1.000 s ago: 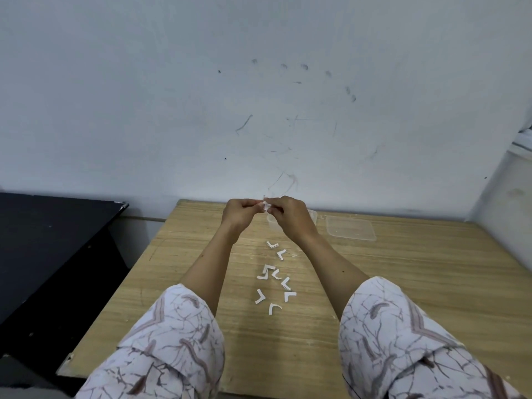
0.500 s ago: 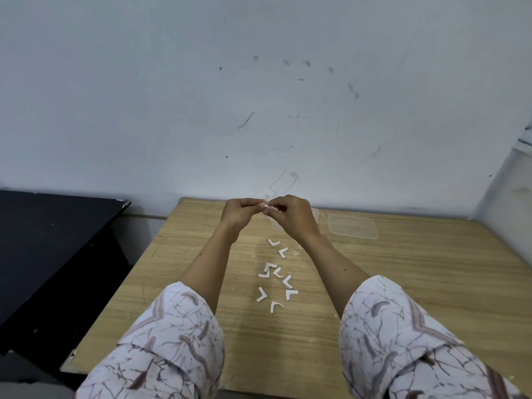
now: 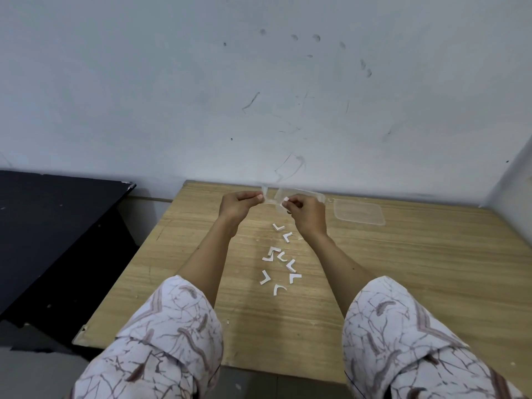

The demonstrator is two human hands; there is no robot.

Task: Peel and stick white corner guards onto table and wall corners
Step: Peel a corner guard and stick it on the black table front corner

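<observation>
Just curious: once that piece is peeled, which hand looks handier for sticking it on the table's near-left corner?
Probably left. The left hand pinches the guard and is nearer that corner; the right hand holds a small white bit.

- Table [image 3: 403,269]: light tan wood grain.
- Guards [image 3: 280,264]: white, strewn at the table's centre.
- Sleeves [image 3: 161,341]: white with brown, marble-like veins.
- Wall [image 3: 144,96]: pale grey-blue, dark scuffs toward 1 o'clock.
- Lid [image 3: 358,211]: clear, at 2 o'clock from the guards.
- Side table [image 3: 51,220]: black, at 9 o'clock.
</observation>
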